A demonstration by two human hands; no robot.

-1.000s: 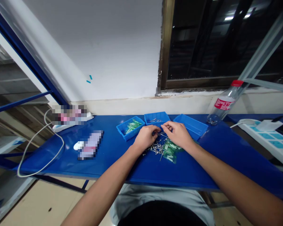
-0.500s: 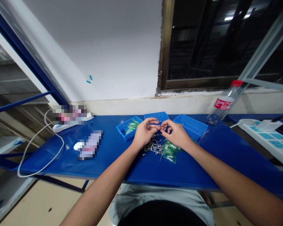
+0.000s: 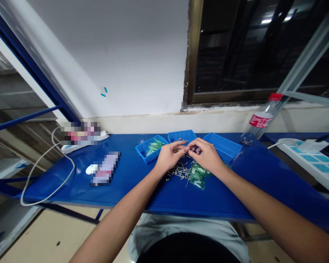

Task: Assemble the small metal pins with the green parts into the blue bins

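The person's left hand and right hand met at the fingertips above the middle of a glossy blue desk, nearer its back edge than its front. The fingers of both were bent inward; whether either hand was clamped on something small could not be told, since the fingers hid the space between them.

Beneath the hands, the loose heap of slender silver metal pins lay on the desk, partly covered by the left hand. Touching its right side were translucent green plastic packets with white pieces inside, just below the right wrist.

Along the back edge stood three open blue plastic bins: a left bin with similar green packets, a middle bin with a few silver pins, partly behind the fingers, and a right bin beyond the right hand.

A clear plastic bottle with a red cap and red label stood near the back right corner. Toward the left edge, a small white rounded object lay beside a blurred lilac rectangular item.
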